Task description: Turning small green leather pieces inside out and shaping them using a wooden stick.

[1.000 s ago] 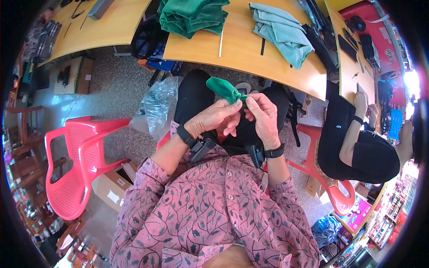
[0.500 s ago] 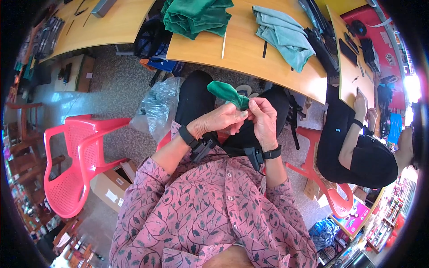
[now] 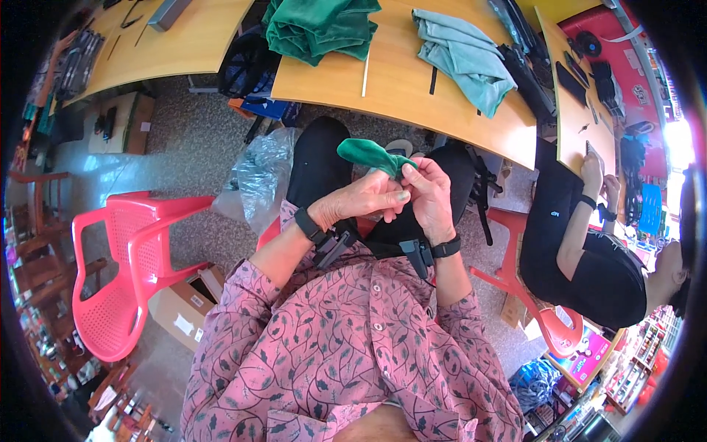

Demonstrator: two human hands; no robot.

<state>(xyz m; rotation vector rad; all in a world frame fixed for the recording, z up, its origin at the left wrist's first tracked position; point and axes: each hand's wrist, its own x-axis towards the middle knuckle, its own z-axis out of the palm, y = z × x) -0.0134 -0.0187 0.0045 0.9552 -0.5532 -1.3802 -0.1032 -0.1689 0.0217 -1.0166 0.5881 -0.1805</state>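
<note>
A small green velvet-like cloth piece (image 3: 368, 152) is held between my two hands, above my lap. Its wide, rounded end points up and left, and its narrow end runs in between my fingers. My left hand (image 3: 361, 197) is closed on the lower side of the cloth, with the thumb stretched toward the right hand. My right hand (image 3: 430, 193) pinches the narrow end between thumb and forefinger. The fingertips of both hands nearly meet, so part of the cloth there is hidden.
A wooden table (image 3: 331, 88) ahead bears a green velvet stack (image 3: 317, 33) and a pale green folded cloth (image 3: 468, 59). A crumpled plastic bag (image 3: 258, 177) lies left of my legs, near a pink chair (image 3: 121, 272). At right, a person in black (image 3: 607, 276) sits at another table.
The cloth's wide end has shifted slightly left and down. My right fingers have moved a little left along the narrow end. The person at right has leaned slightly.
</note>
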